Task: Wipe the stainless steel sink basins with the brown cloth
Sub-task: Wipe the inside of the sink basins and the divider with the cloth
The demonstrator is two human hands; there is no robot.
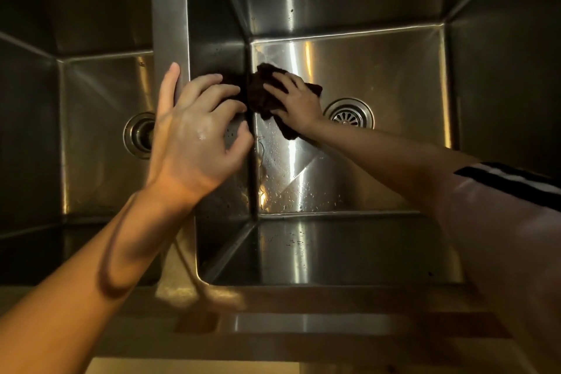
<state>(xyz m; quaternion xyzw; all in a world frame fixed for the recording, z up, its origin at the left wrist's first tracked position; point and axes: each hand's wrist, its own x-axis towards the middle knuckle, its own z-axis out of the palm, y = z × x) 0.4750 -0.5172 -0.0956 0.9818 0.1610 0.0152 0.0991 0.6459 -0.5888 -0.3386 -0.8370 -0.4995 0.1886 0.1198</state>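
A double stainless steel sink fills the view. Deep in the right basin [394, 76], my right hand [299, 100] presses the dark brown cloth [262, 94] flat on the wet floor, against the left wall's bottom corner. The cloth bunches under my palm and fingers and its reflection shows in the wall. My left hand [194, 133] rests on the divider [168, 24] between the basins, thumb on top and fingers spread down the right basin's wall, holding nothing. The left basin [100, 130] lies beyond it.
A round drain strainer [349, 114] sits in the right basin floor just right of my right hand. The left basin has its own drain [138, 135]. Water drops cover the right basin floor and near wall. The counter rim [303, 325] runs along the bottom.
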